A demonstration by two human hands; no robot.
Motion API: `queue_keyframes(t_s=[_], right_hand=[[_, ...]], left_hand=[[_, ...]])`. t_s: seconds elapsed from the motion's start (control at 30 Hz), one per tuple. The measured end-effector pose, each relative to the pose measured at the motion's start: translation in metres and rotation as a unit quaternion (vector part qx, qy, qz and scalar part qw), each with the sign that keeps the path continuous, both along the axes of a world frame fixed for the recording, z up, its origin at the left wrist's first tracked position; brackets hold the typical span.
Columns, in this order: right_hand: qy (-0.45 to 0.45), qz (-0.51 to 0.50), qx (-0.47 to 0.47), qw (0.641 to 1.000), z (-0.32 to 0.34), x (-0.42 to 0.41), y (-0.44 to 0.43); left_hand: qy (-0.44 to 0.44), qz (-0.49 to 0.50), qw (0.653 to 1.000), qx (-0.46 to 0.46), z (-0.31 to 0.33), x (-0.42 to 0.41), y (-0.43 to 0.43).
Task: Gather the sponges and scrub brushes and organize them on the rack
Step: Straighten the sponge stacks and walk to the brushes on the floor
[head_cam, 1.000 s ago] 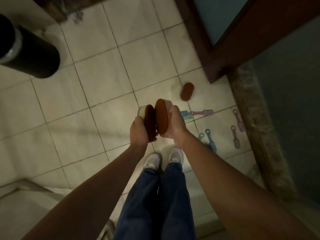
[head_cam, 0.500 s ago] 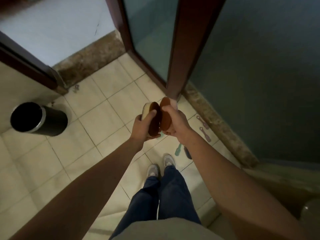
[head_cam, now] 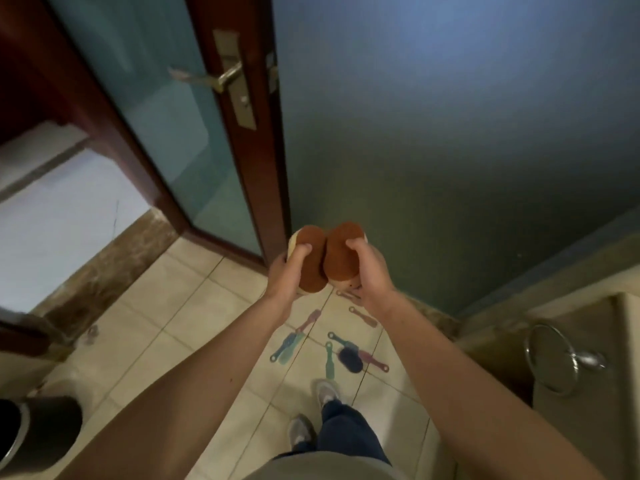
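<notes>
My left hand (head_cam: 285,275) grips an oval sponge (head_cam: 311,261) with a brown scrub face and pale body. My right hand (head_cam: 369,271) grips a second brown oval sponge (head_cam: 341,254), and the two sponges touch side by side at chest height. Below them on the tiled floor lie several scrub brushes: a teal and pink pair (head_cam: 294,337), a green one (head_cam: 329,360), a dark-headed one (head_cam: 348,356) and pink ones (head_cam: 363,317) near the wall. No rack is in view.
A wood-framed glass door (head_cam: 194,140) with a metal handle (head_cam: 221,79) stands ahead, and a dark green wall (head_cam: 450,150) is to the right. A black bin (head_cam: 38,434) sits at lower left. A metal ring holder (head_cam: 554,358) hangs on the right. My feet (head_cam: 311,414) stand on tile.
The view has tilted up from the floor to the door and wall. Both hands keep their sponges, now turned with brown faces towards me. The third sponge on the floor has left the view.
</notes>
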State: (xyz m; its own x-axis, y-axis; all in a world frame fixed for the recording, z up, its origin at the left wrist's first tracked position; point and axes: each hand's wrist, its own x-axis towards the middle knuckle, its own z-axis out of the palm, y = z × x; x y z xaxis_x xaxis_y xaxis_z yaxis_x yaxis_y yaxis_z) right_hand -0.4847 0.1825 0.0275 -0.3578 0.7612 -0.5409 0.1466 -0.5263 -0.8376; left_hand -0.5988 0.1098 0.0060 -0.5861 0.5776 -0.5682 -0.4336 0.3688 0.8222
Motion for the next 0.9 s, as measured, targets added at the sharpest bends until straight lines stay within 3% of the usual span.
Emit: queue_keyframes(t_s=[0.27,0.43,0.9], right_hand=[[0.034,-0.149,0.087,0.984,0.051,0.074,0.028],[0.009,-0.234,0.122,0.965,0.075,0.133,0.048],[-0.006,-0.352,0.192,0.916,0.138,0.354,0.036]], left_hand=[[0.058,-0.095,0.992,0.061,0.050,0.053,0.057],[0.076,-0.149,0.980,0.110,0.078,0.105,0.096],[0.073,-0.320,0.927,0.183,0.141,0.359,0.151]])
